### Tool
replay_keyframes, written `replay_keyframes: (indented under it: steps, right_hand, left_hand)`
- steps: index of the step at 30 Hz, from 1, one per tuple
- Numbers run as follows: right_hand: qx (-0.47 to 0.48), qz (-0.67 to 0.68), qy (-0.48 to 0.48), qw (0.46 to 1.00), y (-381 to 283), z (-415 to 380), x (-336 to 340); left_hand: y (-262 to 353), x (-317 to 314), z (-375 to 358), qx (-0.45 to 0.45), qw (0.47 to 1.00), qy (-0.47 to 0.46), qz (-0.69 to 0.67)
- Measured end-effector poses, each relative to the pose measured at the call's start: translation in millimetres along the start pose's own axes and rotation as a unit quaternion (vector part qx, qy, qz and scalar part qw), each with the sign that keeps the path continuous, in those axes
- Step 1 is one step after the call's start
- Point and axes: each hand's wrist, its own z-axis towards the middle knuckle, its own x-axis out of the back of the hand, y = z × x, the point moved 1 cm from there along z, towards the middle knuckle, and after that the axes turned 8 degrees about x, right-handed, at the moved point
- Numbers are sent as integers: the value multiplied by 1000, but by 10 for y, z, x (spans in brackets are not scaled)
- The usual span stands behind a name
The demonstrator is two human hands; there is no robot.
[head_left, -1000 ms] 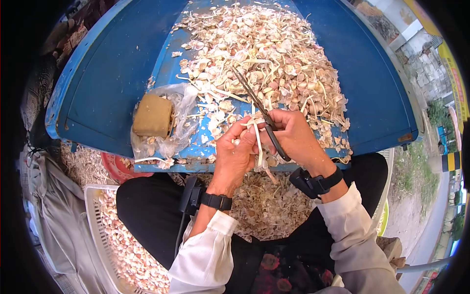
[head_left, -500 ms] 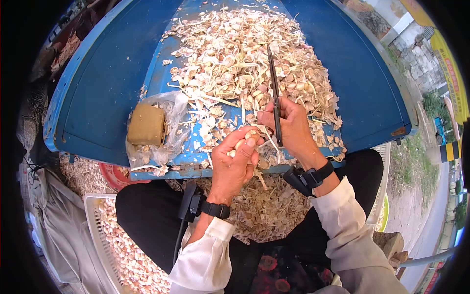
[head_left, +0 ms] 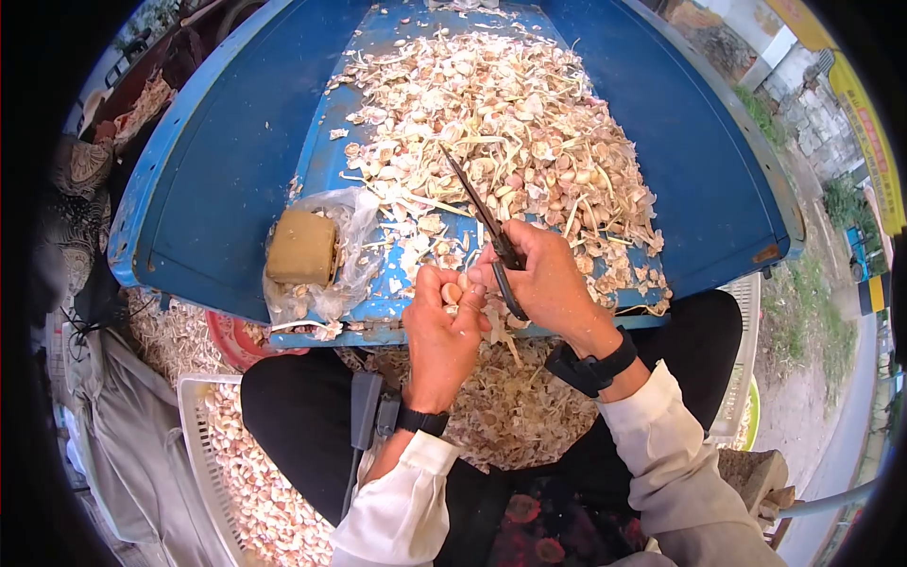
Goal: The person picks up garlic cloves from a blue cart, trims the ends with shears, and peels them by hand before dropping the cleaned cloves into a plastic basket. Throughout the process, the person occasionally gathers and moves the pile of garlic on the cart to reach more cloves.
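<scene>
Garlic [head_left: 457,289] sits in the left hand [head_left: 442,326], just over the near edge of the blue table [head_left: 217,170]. The left fingers [head_left: 427,283] are curled and pressed around the small garlic piece, with the thumb up on top. Most of the garlic is hidden inside the fist, so only a pale bit shows.

The right hand [head_left: 548,283] is right beside the left one, and the two touch. It holds black scissors [head_left: 484,222]. The right fingers [head_left: 515,248] are wrapped tight around the handles. The blades point up and away to the left, over the pile, and look shut, but they are thin and hard to see. The handles are partly hidden by the hand.

Both wrists wear black bands, and both arms have white sleeves. The arms bend in from the bottom toward the middle.

A big pile of garlic skins and cloves [head_left: 510,132] covers the middle of the table. A brown block [head_left: 302,248] lies on a clear plastic bag [head_left: 354,236] near the front left edge. More skins lie in the person's lap [head_left: 510,416]. A white basket [head_left: 203,454] with cloves stands at the lower left, cut off by the picture edge.
</scene>
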Motion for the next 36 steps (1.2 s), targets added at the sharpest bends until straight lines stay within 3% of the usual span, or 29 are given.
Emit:
replay_keyframes:
  steps: [2, 4, 5, 6, 7, 8, 10, 13, 15, 17, 18, 19, 21, 22, 24, 25, 26, 28, 29, 31, 32, 33, 35, 36]
  right_hand:
    - [10, -6, 3, 1000, -60, 39, -60]
    - [0, -1, -3, 1000, -174, 31, -77]
    - [11, 13, 5, 1000, -219, 35, -97]
    - [22, 26, 13, 999, -246, 42, -116]
    - [-6, 131, -11, 991, -256, 45, -130]
    - [-5, 130, -15, 991, -283, 58, -120]
    - [18, 201, 33, 979, -394, 107, -55]
    - [2, 192, 62, 979, -407, 131, 155]
    - [-21, 190, 56, 980, -474, 56, 351]
    - [-21, 225, -11, 974, -501, -89, 493]
    - [-21, 224, -9, 974, -571, -193, 499]
    - [-29, 299, -19, 954, -669, -352, 475]
    - [-71, 458, -77, 883, -904, -696, 437]
    - [-105, 538, -124, 827, -1026, -876, 397]
    - [-1, 622, -208, 755, -1229, -1153, 222]
    - [72, 650, -259, 710, -1263, -1258, 125]
    - [143, 672, -311, 657, -1282, -1315, 73]
    - [123, 658, -282, 687, -1582, -1193, 228]
    - [184, 624, -276, 707, -1512, -1316, 211]
    - [166, 628, -229, 725, -1369, -1442, 198]
    - [148, 629, -184, 741, -1320, -1473, 223]
    - [128, 576, -218, 777, -1299, -1361, 410]
    - [110, 532, -80, 836, -1193, -1387, 468]
    - [106, 534, -48, 837, -1106, -1390, 539]
  left_hand:
    - [-5, 29, 6, 2, 1000, 8, 3]
    - [-10, 40, 39, 3, 989, -31, -143]
    - [33, 68, 22, 1, 989, -29, -142]
    - [84, 93, -6, 71, 970, -71, -223]
    - [133, 113, -26, 141, 936, -111, -303]
    - [144, 136, -21, 140, 936, -108, -305]
    - [150, 205, 0, 148, 846, -69, -508]
    - [551, 855, -181, 130, 773, -48, -620]
    - [781, 1406, -450, 35, 826, -12, -562]
    - [642, 2069, -747, -48, 893, 102, -435]
    - [466, 2366, -876, -42, 911, 194, -363]
    - [252, 2602, -989, -4, 918, 286, -274]
    - [-612, 3264, -1322, 77, 928, 339, -131]
    - [-802, 3350, -1493, 210, 904, 368, -53]
    - [-1027, 3286, -1771, 311, 883, 351, 32]
    - [-809, 3092, -1795, 383, 846, 346, 134]
    - [-1614, 3700, -2116, 303, 839, 321, 316]
    - [-1487, 3578, -2150, 268, 774, 292, 494]
    - [-1339, 3462, -2106, 269, 772, 294, 495]
    - [-953, 3212, -1810, 117, 758, 369, 525]
    - [-681, 3036, -1608, 53, 806, 376, 454]
    - [-277, 2700, -1390, -9, 830, 373, 414]
    - [288, 2104, -1044, -82, 907, 311, 274]
    - [452, 1829, -908, -89, 935, 259, 224]
